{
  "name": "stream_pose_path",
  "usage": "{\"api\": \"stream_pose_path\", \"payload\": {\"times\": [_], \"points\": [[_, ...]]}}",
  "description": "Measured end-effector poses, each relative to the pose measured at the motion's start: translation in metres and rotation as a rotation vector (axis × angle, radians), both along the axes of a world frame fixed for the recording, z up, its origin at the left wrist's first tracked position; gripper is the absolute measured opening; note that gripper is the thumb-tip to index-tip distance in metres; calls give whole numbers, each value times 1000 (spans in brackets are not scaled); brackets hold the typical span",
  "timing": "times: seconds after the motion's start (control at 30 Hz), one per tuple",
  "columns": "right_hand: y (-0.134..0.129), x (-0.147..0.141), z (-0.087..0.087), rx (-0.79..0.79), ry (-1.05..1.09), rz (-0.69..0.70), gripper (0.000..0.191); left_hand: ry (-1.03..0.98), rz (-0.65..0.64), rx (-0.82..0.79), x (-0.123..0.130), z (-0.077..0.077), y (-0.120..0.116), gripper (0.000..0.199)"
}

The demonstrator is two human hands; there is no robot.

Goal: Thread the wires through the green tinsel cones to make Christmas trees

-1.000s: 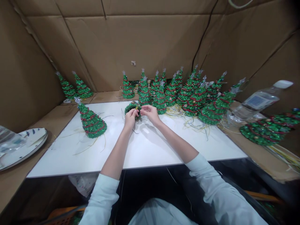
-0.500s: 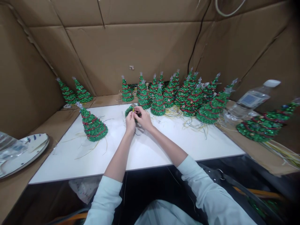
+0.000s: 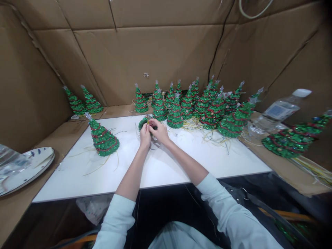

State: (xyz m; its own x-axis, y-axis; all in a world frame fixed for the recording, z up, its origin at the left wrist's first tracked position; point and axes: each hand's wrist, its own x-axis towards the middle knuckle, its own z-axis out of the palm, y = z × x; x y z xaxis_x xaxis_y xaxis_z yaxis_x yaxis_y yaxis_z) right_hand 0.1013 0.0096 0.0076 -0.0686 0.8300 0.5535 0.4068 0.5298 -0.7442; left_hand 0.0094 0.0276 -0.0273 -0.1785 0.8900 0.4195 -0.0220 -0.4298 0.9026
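Observation:
Near the back of the white board (image 3: 124,173), my left hand (image 3: 145,135) and my right hand (image 3: 160,132) meet with fingertips pinched together. Between them shows a thin bit of yellow wire (image 3: 148,121); its ends are hidden by the fingers. Directly behind and under the hands is a green tinsel Christmas tree (image 3: 142,122) that seems to lie on its side, its dark hollow base towards me, mostly covered by my hands. To the left, another tinsel tree (image 3: 103,138) with red garland and a clear star stands slightly tilted, with loose wires around its foot.
Several tinsel trees (image 3: 175,114) crowd the back right, with tangled yellow wires (image 3: 193,123) at their feet. Two trees (image 3: 90,101) stand back left. A plastic bottle (image 3: 280,109) and another tree (image 3: 295,140) are at right; a plate (image 3: 38,166) is at left. Cardboard walls (image 3: 155,52) enclose the table.
Both hands stay at the same spot with fingertips still pinched together, only slightly shifted. The view has moved a touch; the trees stand as before.

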Motion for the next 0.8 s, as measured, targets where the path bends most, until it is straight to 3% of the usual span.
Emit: {"api": "stream_pose_path", "payload": {"times": [0.2, 0.4, 0.8], "points": [[0, 0, 1, -8, 43, 30, 23, -10, -14, 2, -1, -2, 2, 22], [-1, 0, 3, -41, 76, 24, 34, -22, -38, 7, -2, -4, 5, 21], [-5, 1, 6, -49, -18, -18, 25, -55, -56, 4, 0, 1, 1, 19]]}}
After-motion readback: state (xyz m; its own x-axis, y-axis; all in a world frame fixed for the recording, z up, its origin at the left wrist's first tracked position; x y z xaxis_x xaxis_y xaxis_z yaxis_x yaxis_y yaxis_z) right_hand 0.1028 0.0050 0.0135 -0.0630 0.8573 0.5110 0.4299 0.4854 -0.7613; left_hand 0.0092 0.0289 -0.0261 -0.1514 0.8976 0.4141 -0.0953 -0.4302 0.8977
